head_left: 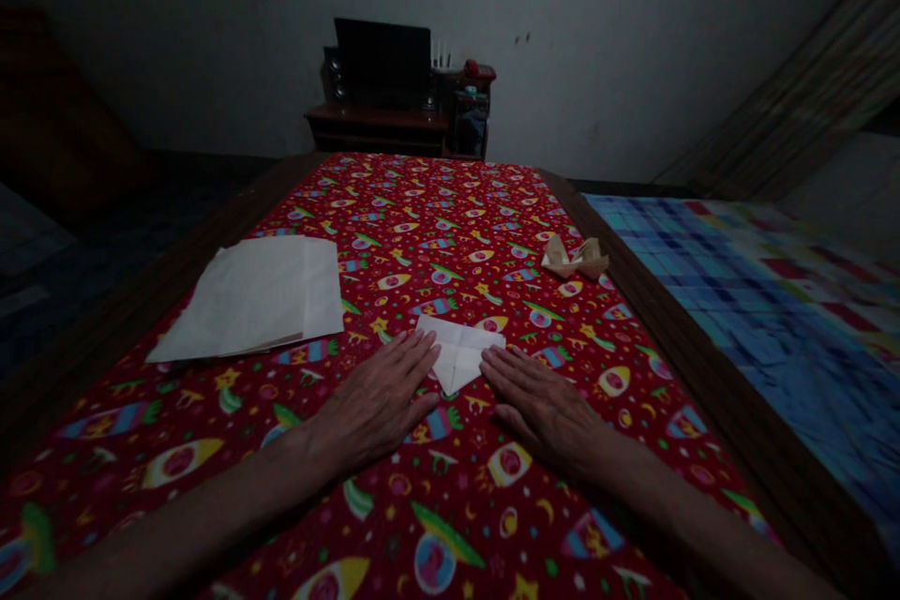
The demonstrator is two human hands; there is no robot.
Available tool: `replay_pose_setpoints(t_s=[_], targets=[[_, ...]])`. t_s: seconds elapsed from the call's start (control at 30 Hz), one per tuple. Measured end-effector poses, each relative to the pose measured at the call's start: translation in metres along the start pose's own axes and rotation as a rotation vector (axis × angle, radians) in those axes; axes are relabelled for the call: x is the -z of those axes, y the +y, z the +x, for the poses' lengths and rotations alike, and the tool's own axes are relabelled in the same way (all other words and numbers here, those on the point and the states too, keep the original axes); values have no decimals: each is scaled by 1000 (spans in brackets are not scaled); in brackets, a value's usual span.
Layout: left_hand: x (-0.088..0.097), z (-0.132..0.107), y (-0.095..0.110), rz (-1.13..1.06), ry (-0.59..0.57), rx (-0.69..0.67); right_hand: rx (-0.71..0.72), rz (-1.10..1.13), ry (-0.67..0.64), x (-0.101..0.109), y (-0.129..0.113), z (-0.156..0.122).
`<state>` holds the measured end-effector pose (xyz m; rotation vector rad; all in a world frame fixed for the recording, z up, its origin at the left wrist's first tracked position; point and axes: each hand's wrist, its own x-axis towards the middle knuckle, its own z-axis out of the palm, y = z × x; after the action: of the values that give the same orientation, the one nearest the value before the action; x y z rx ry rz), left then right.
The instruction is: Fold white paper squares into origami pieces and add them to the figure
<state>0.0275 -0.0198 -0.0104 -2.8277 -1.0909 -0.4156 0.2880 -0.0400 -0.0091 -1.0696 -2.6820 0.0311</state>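
Note:
A small folded piece of white paper (458,354) lies flat on the red patterned cloth (450,248), its pointed corner toward me and creases showing across it. On its left edge rest the outstretched fingers of my left hand (380,394). My right hand (541,398) lies palm down, with its fingertips on the paper's right edge. Both hands have their fingers extended, and neither grips anything. Under the fingertips, the paper's side edges are hidden.
Left of my hands is a stack of larger white sheets (267,295). A folded tan paper shape (575,258) stands at the cloth's right side. Beyond the far end are a dark monitor (383,61) and a red telephone (479,69). A blue checked cloth (675,253) spreads at right.

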Motion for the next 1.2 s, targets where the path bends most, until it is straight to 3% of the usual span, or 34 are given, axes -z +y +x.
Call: replay_pose_setpoints(t_s=[0.2, 0.47, 0.63, 0.8, 0.9, 1.0, 1.2], targets=[[-4, 15, 19, -63, -8, -36, 43, 3, 47, -7, -7, 13], [4, -7, -2, -8, -23, -17, -6, -29, 12, 1, 3, -14], [6, -10, -7, 32, -23, 19, -28, -15, 81, 0, 0, -12], [15, 14, -22, -112, -13, 52, -60, -21, 235, -3, 2, 10], [16, 35, -33, -183, -10, 128, -153, -84, 240, -5, 7, 27], [11, 48, -40, -250, -10, 130, -275, -6, 228, -6, 12, 36], [2, 58, -53, -341, -165, 184, -351, 153, 253, 0, 15, 31]])
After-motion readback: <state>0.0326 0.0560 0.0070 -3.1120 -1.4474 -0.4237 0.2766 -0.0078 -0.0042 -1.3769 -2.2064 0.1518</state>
